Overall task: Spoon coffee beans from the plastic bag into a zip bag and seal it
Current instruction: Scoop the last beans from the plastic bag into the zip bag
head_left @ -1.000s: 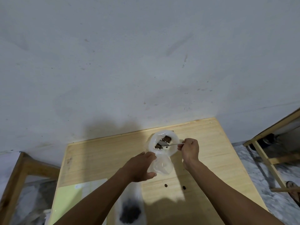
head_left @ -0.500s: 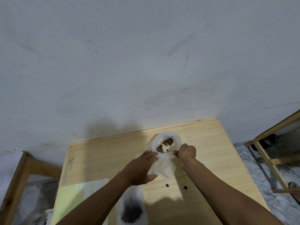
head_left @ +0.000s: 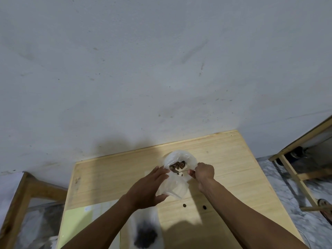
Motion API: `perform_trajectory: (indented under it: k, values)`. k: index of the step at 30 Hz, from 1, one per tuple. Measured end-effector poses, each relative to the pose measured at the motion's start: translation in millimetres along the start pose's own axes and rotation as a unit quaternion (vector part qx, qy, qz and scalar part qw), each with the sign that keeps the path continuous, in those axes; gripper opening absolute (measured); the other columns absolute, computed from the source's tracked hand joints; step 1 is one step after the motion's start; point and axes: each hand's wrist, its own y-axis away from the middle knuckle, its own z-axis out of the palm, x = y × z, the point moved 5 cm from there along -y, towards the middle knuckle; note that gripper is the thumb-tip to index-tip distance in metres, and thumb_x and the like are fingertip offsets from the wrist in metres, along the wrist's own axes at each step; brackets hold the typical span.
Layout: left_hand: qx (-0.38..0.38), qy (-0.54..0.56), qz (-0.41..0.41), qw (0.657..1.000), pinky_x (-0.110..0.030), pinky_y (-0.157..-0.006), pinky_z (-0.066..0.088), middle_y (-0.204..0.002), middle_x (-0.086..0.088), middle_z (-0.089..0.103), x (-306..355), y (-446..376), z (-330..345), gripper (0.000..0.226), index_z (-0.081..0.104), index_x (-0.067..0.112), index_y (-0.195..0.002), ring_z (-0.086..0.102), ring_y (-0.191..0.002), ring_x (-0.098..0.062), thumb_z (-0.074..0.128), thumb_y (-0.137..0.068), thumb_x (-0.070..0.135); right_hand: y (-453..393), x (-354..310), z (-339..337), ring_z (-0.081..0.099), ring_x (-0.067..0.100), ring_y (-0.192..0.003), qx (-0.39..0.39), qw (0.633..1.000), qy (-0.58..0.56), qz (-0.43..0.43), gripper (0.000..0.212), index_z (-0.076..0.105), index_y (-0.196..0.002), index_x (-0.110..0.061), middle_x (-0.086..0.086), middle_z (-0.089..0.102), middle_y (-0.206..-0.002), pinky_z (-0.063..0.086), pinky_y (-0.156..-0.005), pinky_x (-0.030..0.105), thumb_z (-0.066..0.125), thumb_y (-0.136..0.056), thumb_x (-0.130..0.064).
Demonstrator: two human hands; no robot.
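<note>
Zip bag blurred, cut by bottom edge; spoon bowl indistinct.

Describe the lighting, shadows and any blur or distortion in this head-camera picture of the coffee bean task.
Head view: light from behind casts a soft shadow of the person on the wall and the table; wide-angle bending curves the table edges; the bag of beans at the bottom is blurred, while the hands, left and right, look fairly sharp.
</note>
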Motion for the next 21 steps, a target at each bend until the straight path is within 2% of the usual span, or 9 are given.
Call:
perform_trajectory:
  k: [3, 5, 8, 11, 15, 17, 21]
  values:
    - [0.019, -0.022, -0.034, 0.999, -0.036, -0.099, 0.051, -0.147, -0.002, 0.048, -5, 0, -9, 0.058, 0.049, 0.018, -0.13, 0.035, -0.142, -0.021, 0.053, -0.087, 0.057, 8, -10, -2, 0.063, 0.027, -0.061, 0.025, 0.996, -0.012, -0.088, 0.032, 0.056, -0.083, -0.007, 0.013, 0.063, -0.07, 0.054, -0.07, 0.037, 0.03, -0.101, -0.006]
    - [0.001, -0.011, -0.077, 0.997, -0.038, -0.1, 0.05, -0.153, 0.0, 0.04, -10, -3, -14, 0.067, 0.044, 0.02, -0.138, 0.029, -0.145, -0.022, 0.049, -0.086, 0.061, 13, -17, -2, 0.064, 0.028, -0.063, 0.034, 0.989, -0.021, -0.145, 0.029, 0.054, -0.099, -0.006, 0.009, 0.062, -0.072, 0.055, -0.08, 0.044, 0.026, -0.102, -0.011]
    - [-0.039, 0.029, -0.142, 0.989, -0.037, -0.111, 0.038, -0.159, 0.005, 0.027, -14, -7, -18, 0.081, 0.032, 0.02, -0.149, 0.02, -0.149, -0.018, 0.043, -0.083, 0.066, 14, -20, 1, 0.065, 0.026, -0.065, 0.007, 0.983, -0.033, -0.179, 0.028, 0.053, -0.108, -0.004, 0.009, 0.061, -0.075, 0.057, -0.082, 0.045, 0.027, -0.102, -0.011]
    - [-0.065, 0.07, -0.173, 0.98, -0.031, -0.114, 0.029, -0.158, 0.006, 0.028, -10, -9, -15, 0.08, 0.027, 0.021, -0.151, 0.023, -0.148, -0.017, 0.054, -0.087, 0.06, 14, -18, 2, 0.064, 0.024, -0.066, -0.019, 0.986, -0.03, -0.161, 0.027, 0.055, -0.106, -0.005, 0.014, 0.064, -0.076, 0.057, -0.083, 0.041, 0.03, -0.103, -0.013]
    - [-0.118, 0.092, -0.181, 0.972, -0.026, -0.11, 0.031, -0.154, 0.004, 0.036, -5, -1, -2, 0.08, 0.025, 0.024, -0.152, 0.038, -0.138, -0.015, 0.062, -0.087, 0.054, 14, -8, 1, 0.061, 0.024, -0.065, -0.048, 0.99, -0.041, -0.124, 0.035, 0.057, -0.084, -0.005, 0.016, 0.063, -0.071, 0.056, -0.076, 0.037, 0.031, -0.105, -0.015]
    - [-0.14, 0.092, -0.183, 0.969, -0.027, -0.108, 0.033, -0.154, 0.005, 0.036, -4, 5, 3, 0.08, 0.024, 0.025, -0.152, 0.04, -0.136, -0.016, 0.061, -0.087, 0.055, 11, -1, -1, 0.062, 0.025, -0.066, -0.054, 0.991, -0.026, -0.12, 0.035, 0.057, -0.085, -0.004, 0.016, 0.064, -0.071, 0.054, -0.071, 0.033, 0.031, -0.104, -0.015]
    - [-0.141, 0.101, -0.194, 0.966, -0.028, -0.109, 0.033, -0.154, 0.004, 0.037, -5, 10, 1, 0.081, 0.023, 0.026, -0.152, 0.041, -0.135, -0.016, 0.062, -0.087, 0.054, 6, 7, -1, 0.063, 0.026, -0.069, -0.052, 0.987, 0.018, -0.149, 0.036, 0.059, -0.09, 0.001, 0.016, 0.065, -0.072, 0.054, -0.078, 0.039, 0.029, -0.104, -0.014]
